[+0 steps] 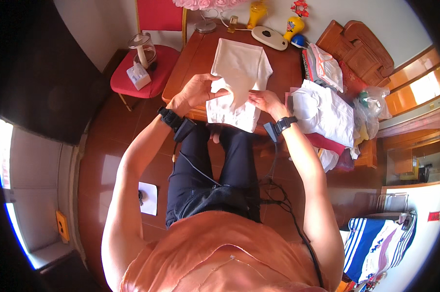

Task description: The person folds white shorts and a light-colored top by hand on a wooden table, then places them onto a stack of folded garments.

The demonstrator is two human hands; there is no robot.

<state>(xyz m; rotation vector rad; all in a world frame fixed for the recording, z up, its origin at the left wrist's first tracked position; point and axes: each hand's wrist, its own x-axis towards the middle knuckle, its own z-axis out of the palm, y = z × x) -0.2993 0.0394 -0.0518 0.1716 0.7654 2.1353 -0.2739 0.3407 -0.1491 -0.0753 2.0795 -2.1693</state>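
Observation:
A white garment (239, 56) lies folded into a long strip on the reddish-brown wooden table (188, 63) in front of me. Its near end hangs at the table's front edge, over my knees. My left hand (200, 90) pinches the cloth at the strip's left side, thumb and fingers curled toward each other. On the right side, my right hand (265, 101) has its fingers closed on the cloth's edge. Between both hands a cream-coloured part of the fabric is raised; its exact shape is hard to make out. Each wrist wears a black strapped device.
Folded clothes (322, 112) are piled on a wooden chair (356, 46) at the right, beside a plastic bag (375, 104). Along the table's back stand yellow vases (294, 27), a white appliance base (269, 38) and a lamp (205, 26). A red chair (159, 82) holds a glass jug (143, 51).

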